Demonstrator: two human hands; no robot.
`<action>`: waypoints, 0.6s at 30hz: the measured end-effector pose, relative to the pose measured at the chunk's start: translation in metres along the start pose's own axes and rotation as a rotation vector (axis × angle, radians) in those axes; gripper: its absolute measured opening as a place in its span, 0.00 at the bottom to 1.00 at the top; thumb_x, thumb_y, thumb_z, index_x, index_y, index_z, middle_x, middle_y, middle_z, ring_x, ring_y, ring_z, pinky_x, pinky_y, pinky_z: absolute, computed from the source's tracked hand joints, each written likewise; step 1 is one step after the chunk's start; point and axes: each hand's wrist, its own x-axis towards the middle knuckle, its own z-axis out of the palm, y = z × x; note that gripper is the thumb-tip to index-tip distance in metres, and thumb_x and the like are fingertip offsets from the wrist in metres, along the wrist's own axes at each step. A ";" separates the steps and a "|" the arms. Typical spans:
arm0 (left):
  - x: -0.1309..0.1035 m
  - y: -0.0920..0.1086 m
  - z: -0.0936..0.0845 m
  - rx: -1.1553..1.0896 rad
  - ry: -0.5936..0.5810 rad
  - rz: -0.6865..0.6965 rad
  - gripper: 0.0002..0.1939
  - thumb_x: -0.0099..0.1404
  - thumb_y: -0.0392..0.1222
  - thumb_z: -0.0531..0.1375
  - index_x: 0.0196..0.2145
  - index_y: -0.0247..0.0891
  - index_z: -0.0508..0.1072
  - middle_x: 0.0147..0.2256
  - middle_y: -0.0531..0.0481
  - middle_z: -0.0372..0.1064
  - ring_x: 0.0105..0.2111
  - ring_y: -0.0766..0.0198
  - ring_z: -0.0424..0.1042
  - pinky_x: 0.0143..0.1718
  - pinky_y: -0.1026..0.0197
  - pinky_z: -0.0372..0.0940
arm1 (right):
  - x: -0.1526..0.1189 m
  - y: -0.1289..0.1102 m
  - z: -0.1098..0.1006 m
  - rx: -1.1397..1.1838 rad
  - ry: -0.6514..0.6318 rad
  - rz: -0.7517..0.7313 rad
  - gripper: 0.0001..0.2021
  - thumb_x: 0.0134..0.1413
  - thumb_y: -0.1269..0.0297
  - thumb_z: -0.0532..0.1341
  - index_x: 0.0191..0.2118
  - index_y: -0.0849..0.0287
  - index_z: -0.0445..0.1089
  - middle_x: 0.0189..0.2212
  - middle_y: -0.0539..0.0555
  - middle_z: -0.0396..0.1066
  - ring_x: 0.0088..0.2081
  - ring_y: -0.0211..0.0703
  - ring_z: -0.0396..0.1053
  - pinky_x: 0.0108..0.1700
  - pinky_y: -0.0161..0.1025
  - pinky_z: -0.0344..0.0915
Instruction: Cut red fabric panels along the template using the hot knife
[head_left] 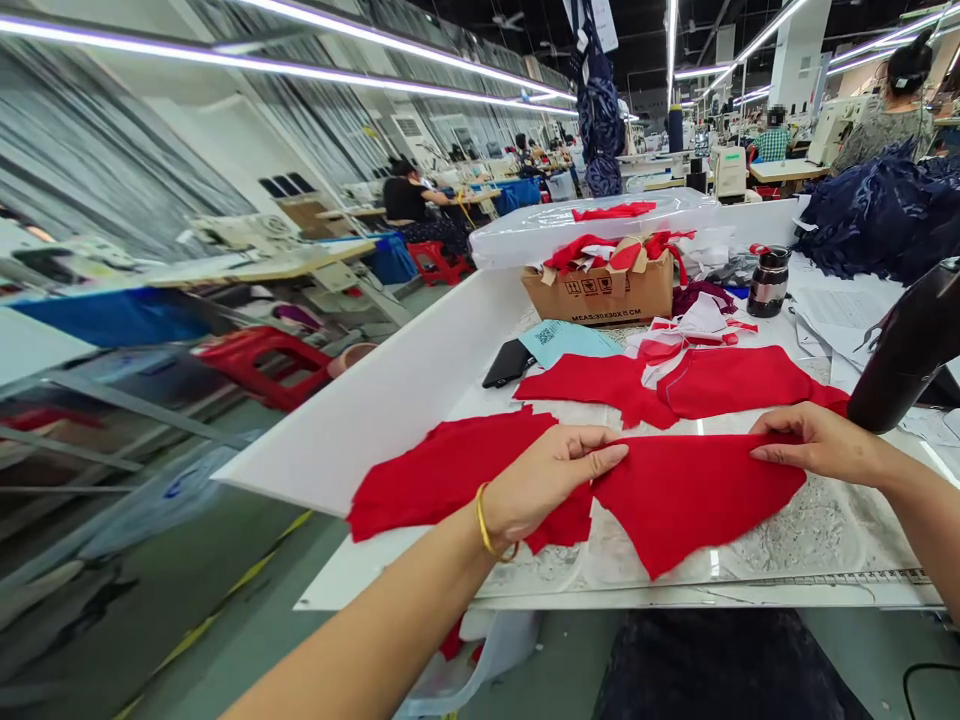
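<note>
Between my two hands hangs a cut piece of red fabric [697, 500], its top edge stretched nearly straight above the table front. My left hand [547, 475], with a gold bangle at the wrist, pinches the upper left corner between thumb and fingers. At the upper right corner my right hand [825, 440] pinches the same piece. A second red fabric piece [450, 470] lies flat to the left, partly behind my left hand. Further back, a larger red fabric piece [735, 380] with a stitched or marked line spreads across the table.
A cardboard box [600, 295] of red scraps stands at the back, near a black phone [508, 363] and a blue paper [574, 342]. On the right are a dark cylindrical machine part [907, 345], a jar [769, 282] and a navy fabric heap [885, 215]. A white side panel [390, 370] borders the left.
</note>
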 end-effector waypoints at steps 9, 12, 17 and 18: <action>0.003 -0.053 0.047 0.498 0.163 0.345 0.20 0.74 0.46 0.60 0.60 0.39 0.74 0.63 0.37 0.68 0.65 0.46 0.65 0.69 0.41 0.60 | 0.010 0.029 0.000 -0.348 0.214 0.152 0.11 0.51 0.60 0.64 0.39 0.56 0.80 0.25 0.49 0.73 0.28 0.40 0.68 0.30 0.36 0.60; -0.009 -0.061 0.065 0.756 -0.006 0.620 0.25 0.79 0.51 0.56 0.67 0.38 0.68 0.67 0.39 0.65 0.68 0.49 0.64 0.68 0.44 0.63 | 0.010 0.032 -0.001 -0.375 0.213 0.169 0.10 0.52 0.62 0.65 0.40 0.55 0.80 0.27 0.49 0.74 0.29 0.40 0.69 0.31 0.35 0.62; -0.019 -0.081 0.053 0.871 0.033 0.622 0.25 0.81 0.52 0.51 0.68 0.40 0.67 0.67 0.41 0.64 0.66 0.49 0.66 0.65 0.44 0.67 | 0.009 0.040 -0.010 -0.424 0.244 0.238 0.09 0.54 0.63 0.65 0.41 0.54 0.80 0.26 0.49 0.75 0.27 0.40 0.70 0.29 0.35 0.62; -0.020 -0.084 0.047 0.867 0.044 0.605 0.24 0.81 0.51 0.51 0.69 0.41 0.66 0.67 0.42 0.64 0.67 0.49 0.66 0.65 0.44 0.67 | 0.009 0.043 -0.013 -0.438 0.264 0.251 0.09 0.54 0.63 0.66 0.41 0.54 0.80 0.25 0.49 0.75 0.27 0.40 0.70 0.29 0.35 0.61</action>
